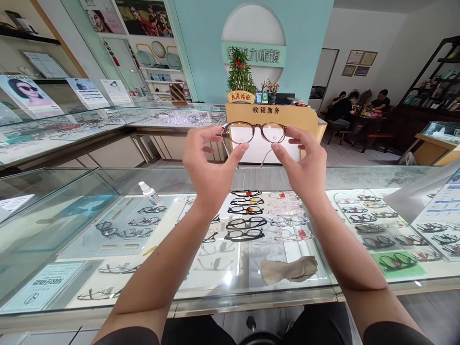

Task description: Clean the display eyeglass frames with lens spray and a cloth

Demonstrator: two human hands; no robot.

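A pair of brown-framed eyeglasses [257, 127] is held up above the glass display counter, its lenses facing me and its thin temples pointing down toward me. My left hand [212, 165] pinches the frame's left end between thumb and fingers. At the right end, my right hand [304, 163] grips it the same way. Below, a crumpled beige cloth [289, 270] lies on the counter's glass top. Rows of eyeglasses [246, 222] are laid out in the middle of the counter.
A white spray bottle [149, 193] stands at the counter's back left. More glasses sit on a green card [399, 266] at the right. A wooden cashier desk [237, 112] is beyond the counter. Several people sit at a table in the far right background.
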